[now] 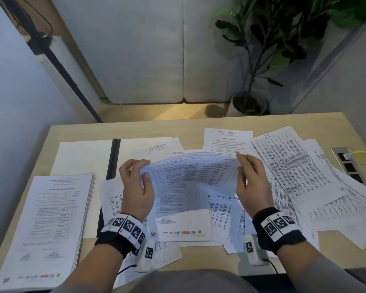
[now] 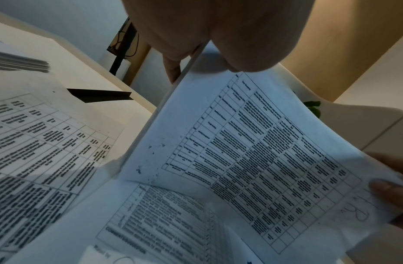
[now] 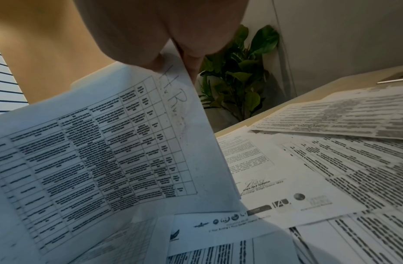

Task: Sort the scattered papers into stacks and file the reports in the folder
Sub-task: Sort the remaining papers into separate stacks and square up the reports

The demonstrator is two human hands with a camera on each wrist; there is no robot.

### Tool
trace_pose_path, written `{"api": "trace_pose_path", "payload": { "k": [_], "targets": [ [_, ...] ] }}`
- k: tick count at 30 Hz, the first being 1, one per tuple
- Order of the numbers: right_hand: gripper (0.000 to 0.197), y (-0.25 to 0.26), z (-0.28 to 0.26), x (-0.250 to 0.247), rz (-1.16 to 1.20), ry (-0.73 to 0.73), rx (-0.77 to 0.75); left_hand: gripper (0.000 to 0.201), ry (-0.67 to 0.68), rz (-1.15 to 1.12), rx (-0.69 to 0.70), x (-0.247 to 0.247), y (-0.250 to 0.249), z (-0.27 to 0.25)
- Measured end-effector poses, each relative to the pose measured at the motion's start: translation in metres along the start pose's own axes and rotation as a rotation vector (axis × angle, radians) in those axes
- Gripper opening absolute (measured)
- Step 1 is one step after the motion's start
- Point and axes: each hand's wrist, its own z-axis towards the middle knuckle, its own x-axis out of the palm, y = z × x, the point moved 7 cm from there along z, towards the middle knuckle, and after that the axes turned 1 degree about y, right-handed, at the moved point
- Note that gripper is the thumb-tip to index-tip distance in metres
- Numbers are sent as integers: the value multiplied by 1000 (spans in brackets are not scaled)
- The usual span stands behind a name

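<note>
Above the desk, sheaf crosswise.

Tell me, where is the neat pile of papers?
In the head view, the neat pile lies at the table's near left, beside the left hand.

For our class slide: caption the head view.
Both hands lift a bowed bundle of white printed sheets over scattered papers.

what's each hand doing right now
Left hand: grips the left edge of the raised bundle of papers.
Right hand: grips the bundle's right edge, thumb on the printed side.
</note>
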Motion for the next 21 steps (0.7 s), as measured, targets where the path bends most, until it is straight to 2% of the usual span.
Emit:
{"api": "trace_pose_path", "payload": {
  "k": [3,8,10,12,13,17,21],
  "targets": [
    [63,-5,-3,6,7,64,16,49,10,21,46,1,-4,1],
    [46,-7,0,1,83,9,41,48,-15,7,24,-1,-3,4],
    [51,-13,3,2,180,63,171,44,5,0,6,-1,0,7],
    [54,-24,5,7,329,172,371,44,40,-60,-62,2,9,9],
    [49,-31,6,12,364,225,449,45,48,-112,-120,4,14,11],
    [27,-47,8,30,469,367,633,57,82,-292,-349,10,30,17],
    [44,-56,10,43,434,407,730,51,163,-349,-459,24,31,19]
  ]
}}
